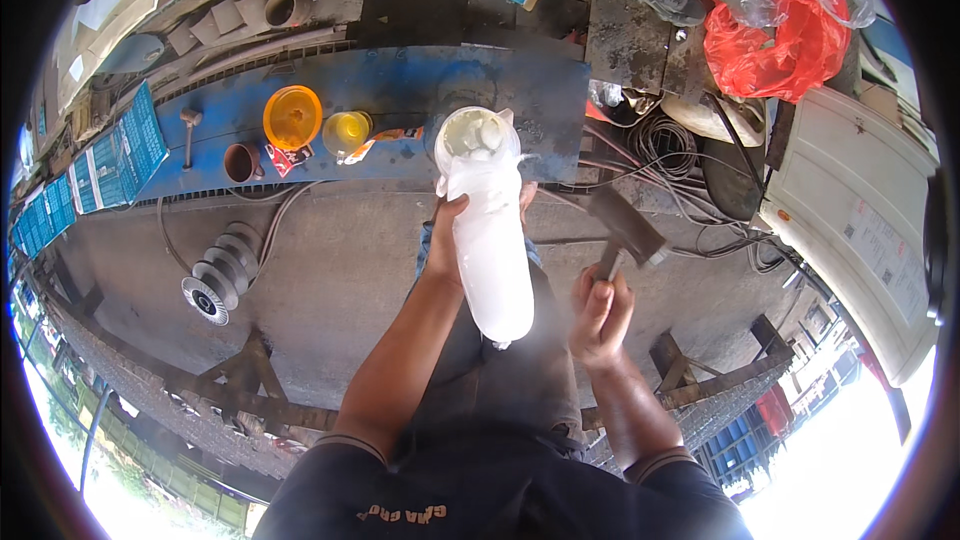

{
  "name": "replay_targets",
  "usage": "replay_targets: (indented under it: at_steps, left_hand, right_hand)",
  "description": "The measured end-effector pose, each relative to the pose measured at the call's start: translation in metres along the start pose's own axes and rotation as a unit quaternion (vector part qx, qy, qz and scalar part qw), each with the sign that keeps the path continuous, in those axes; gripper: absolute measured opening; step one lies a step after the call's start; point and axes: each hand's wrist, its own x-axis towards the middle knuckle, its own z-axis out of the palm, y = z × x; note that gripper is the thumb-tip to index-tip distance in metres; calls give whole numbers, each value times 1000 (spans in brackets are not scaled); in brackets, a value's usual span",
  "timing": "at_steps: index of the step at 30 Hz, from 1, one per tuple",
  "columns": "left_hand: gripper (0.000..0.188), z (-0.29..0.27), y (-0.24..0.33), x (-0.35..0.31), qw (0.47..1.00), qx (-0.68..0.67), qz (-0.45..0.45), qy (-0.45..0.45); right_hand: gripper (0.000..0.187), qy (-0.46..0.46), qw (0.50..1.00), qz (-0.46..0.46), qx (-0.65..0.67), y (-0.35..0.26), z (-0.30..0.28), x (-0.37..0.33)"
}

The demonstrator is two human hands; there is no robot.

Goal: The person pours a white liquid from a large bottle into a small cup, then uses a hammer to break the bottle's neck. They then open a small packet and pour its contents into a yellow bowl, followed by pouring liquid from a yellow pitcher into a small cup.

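1. The left hand (pixel 446 230) was closed around the side of a long, frosty white pack (pixel 492 260), its thumb over the near face, presumably to steady the slippery-looking bulk.
2. The pack's upper end lay just beyond that grip, over the mouth of a clear round container (pixel 451 130), where white, ice-like lumps showed; this seemed to let the container catch loose pieces. Its lower end hung toward the person's lap.
3. The right hand (pixel 602 320), well apart to the right, was clenched on a hammer (pixel 627 227), head uppermost, probably to leave it free to swing.
4. Beyond the left grip, an orange bowl (pixel 292 118) and a yellow cup (pixel 353 128) stood to its left on a blue bench (pixel 395 80), apparently kept aside.
5. The pack hid the left palm; whether the skin-toned patch at its right edge was fingertips could not be told.
6. The right fist covered the lower handle, and the hammer head looked blurred.
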Motion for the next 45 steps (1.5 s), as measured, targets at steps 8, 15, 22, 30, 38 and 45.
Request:
replay_targets:
  at_steps: [8, 15, 22, 30, 38, 45]
  left_hand:
    - [83, -12, 16, 0, 998, 14, -7, 69]
    - [79, -5, 14, -7, 998, -26, 12, 64]
    - [81, -1, 23, -5, 997, -64, -28, -13]
    - [73, -5, 21, 1, 994, -33, -47, 98]
    - [73, -9, 10, -10, 992, 48, -29, 110]
    - [73, -18, 25, -13, 990, 76, -87, 76]
  right_hand:
    - [42, -79, 972, 93, -201, 16, 12, 20]
    - [31, -92, 971, 34, -217, 37, 33, 45]
    - [41, -87, 968, 9, -234, 61, 30, 34]
    - [48, -76, 976, 123, -160, 65, 34, 48]
    - [51, -48, 990, 111, -72, 46, 59, 69]
    - [38, -178, 943, 114, -256, 6, 21, 42]
